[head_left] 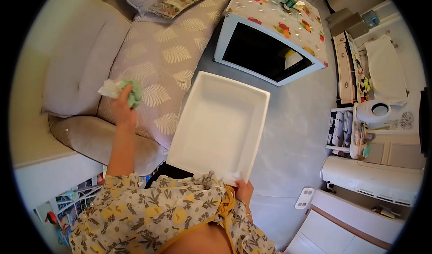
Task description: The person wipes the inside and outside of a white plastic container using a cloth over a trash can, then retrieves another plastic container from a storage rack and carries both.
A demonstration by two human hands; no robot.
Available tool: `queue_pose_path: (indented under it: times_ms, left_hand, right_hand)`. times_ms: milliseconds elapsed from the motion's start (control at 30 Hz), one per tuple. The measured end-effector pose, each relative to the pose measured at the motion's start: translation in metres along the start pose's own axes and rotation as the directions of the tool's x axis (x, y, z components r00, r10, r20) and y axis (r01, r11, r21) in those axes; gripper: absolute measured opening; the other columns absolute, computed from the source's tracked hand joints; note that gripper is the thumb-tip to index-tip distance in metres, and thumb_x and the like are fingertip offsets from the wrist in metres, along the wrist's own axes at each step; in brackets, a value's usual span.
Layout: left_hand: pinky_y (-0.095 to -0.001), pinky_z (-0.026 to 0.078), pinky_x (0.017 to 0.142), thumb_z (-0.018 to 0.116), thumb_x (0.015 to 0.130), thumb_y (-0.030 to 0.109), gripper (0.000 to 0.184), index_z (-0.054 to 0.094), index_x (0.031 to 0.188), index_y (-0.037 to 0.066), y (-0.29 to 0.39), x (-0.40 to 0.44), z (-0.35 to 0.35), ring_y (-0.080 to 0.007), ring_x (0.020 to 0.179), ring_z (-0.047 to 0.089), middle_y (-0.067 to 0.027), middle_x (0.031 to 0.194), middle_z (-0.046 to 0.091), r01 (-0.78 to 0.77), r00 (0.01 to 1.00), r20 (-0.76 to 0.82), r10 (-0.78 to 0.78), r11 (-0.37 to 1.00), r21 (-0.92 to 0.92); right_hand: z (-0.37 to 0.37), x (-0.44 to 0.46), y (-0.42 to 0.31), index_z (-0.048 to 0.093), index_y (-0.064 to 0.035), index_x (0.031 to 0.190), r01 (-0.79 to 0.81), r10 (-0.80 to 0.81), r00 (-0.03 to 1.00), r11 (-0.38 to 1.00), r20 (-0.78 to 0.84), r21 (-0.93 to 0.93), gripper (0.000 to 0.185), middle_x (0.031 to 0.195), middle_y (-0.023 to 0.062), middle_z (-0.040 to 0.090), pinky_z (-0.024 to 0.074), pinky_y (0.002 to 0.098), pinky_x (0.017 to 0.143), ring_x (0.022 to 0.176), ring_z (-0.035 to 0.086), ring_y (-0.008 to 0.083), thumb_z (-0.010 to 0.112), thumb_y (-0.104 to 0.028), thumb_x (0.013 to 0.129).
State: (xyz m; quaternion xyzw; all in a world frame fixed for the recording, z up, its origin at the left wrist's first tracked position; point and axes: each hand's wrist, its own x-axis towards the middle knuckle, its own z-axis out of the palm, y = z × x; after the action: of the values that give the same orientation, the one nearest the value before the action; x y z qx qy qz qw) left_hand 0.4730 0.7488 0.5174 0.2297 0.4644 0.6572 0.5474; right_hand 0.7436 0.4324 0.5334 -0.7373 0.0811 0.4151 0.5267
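Note:
My left hand [123, 109] is raised over the sofa, its fingers closed around a crumpled green cloth [135, 93]. A whitish, crumpled piece [109, 89] sticks out on the cloth's left side; whether it is part of the cloth I cannot tell. A large white rectangular tub [220, 114] with raised walls lies in front of me, its inside facing up and bare. At the tub's near right corner, my right hand [244, 192] grips the rim, with some of the fingers hidden.
The beige sofa [148, 65] with leaf-patterned cover runs along the left. Ahead stands a white-framed, dark-fronted table [265, 51] with a fruit-print cover and bottles [291, 1]. Grey floor [292, 128] extends right, with a power strip [304, 197] and a shelf unit [342, 128].

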Motion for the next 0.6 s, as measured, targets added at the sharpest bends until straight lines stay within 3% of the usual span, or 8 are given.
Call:
queue_pose_path:
  times_ms: [133,267,333,367,433,500,567,600]
  left_hand:
    - [-0.0277,0.047,0.064,0.07,0.078,0.006,0.028,0.062,0.104,0.0,-0.011,0.065,-0.036,-0.0144,0.081,0.06,-0.0046,0.095,0.063,-0.071,0.972,-0.216,0.086,0.995,0.076]
    - [-0.0319,0.048,0.062,0.071,0.077,0.012,0.025,0.067,0.099,-0.001,-0.057,0.11,-0.09,-0.0172,0.071,0.061,-0.0057,0.087,0.066,-0.011,0.912,-0.372,0.174,0.916,0.4]
    - [-0.0328,0.048,0.06,0.07,0.077,0.014,0.027,0.067,0.099,-0.002,-0.094,0.147,-0.156,-0.0187,0.067,0.061,-0.0071,0.087,0.067,0.267,0.85,-0.485,0.208,0.623,0.735]
    - [-0.0321,0.048,0.058,0.07,0.078,0.014,0.025,0.067,0.097,-0.001,-0.095,0.118,-0.18,-0.0186,0.065,0.06,-0.0073,0.085,0.066,0.298,0.823,-0.529,0.206,0.638,0.71]
    - [-0.0314,0.047,0.056,0.07,0.078,0.013,0.023,0.067,0.096,0.0,-0.101,0.089,-0.121,-0.0185,0.063,0.06,-0.0074,0.083,0.066,0.297,0.818,-0.534,0.213,0.639,0.71]
    - [-0.029,0.048,0.054,0.07,0.079,0.011,0.02,0.065,0.095,0.002,-0.113,0.021,-0.037,-0.017,0.063,0.059,-0.0064,0.082,0.065,0.307,0.883,-0.467,-0.048,0.812,0.497]
    - [-0.0275,0.047,0.052,0.069,0.08,0.009,0.02,0.063,0.097,0.002,-0.121,-0.071,0.09,-0.0157,0.065,0.059,-0.0055,0.083,0.063,0.22,0.964,-0.218,-0.153,0.919,0.327]
    - [-0.0292,0.049,0.057,0.068,0.082,0.009,0.016,0.063,0.095,0.003,-0.124,-0.118,0.092,-0.0158,0.069,0.06,-0.0053,0.084,0.063,0.227,0.974,-0.098,-0.206,0.925,0.305]
  right_hand:
    - [0.005,0.011,-0.008,0.054,0.0091,0.099,-0.046,0.049,0.997,0.996,-0.053,0.071,0.023,0.076,0.0125,0.061,0.0425,0.0237,0.043,0.054,0.058,0.0184,0.048,0.001,0.078]
    - [-0.015,0.031,-0.023,0.054,0.0091,0.098,-0.053,0.061,0.996,0.992,-0.064,0.117,0.022,0.075,0.0132,0.062,0.0431,0.0232,0.044,0.054,0.059,0.0191,0.047,0.0,0.079]
    - [-0.03,0.038,-0.032,0.054,0.0089,0.099,-0.048,0.06,0.995,0.99,-0.085,0.132,0.023,0.077,0.0138,0.063,0.0439,0.0226,0.045,0.056,0.061,0.0192,0.047,0.0,0.079]
    - [-0.045,0.021,-0.027,0.054,0.0089,0.099,-0.055,0.067,0.993,0.991,-0.099,0.121,0.023,0.078,0.0139,0.063,0.0445,0.0224,0.046,0.057,0.061,0.0191,0.047,0.0,0.08]
    - [-0.075,0.033,-0.052,0.055,0.0089,0.1,-0.07,0.09,0.989,0.985,-0.122,0.156,0.023,0.079,0.014,0.063,0.0452,0.0223,0.046,0.058,0.062,0.019,0.047,0.0,0.08]
    - [-0.122,0.044,-0.07,0.052,0.0095,0.098,-0.04,0.061,0.995,0.969,-0.078,0.246,0.02,0.075,0.0157,0.062,0.0438,0.0249,0.044,0.051,0.057,0.0197,0.047,0.0,0.082]
    - [-0.178,0.051,-0.102,0.052,0.0095,0.099,-0.033,0.057,0.995,0.961,-0.082,0.274,0.02,0.076,0.0161,0.062,0.0438,0.024,0.044,0.052,0.058,0.0199,0.046,0.0,0.082]
    - [-0.206,0.033,-0.084,0.052,0.0094,0.1,-0.039,0.062,0.995,0.964,-0.08,0.263,0.021,0.077,0.0165,0.063,0.0438,0.0232,0.044,0.053,0.059,0.0201,0.046,0.0,0.082]
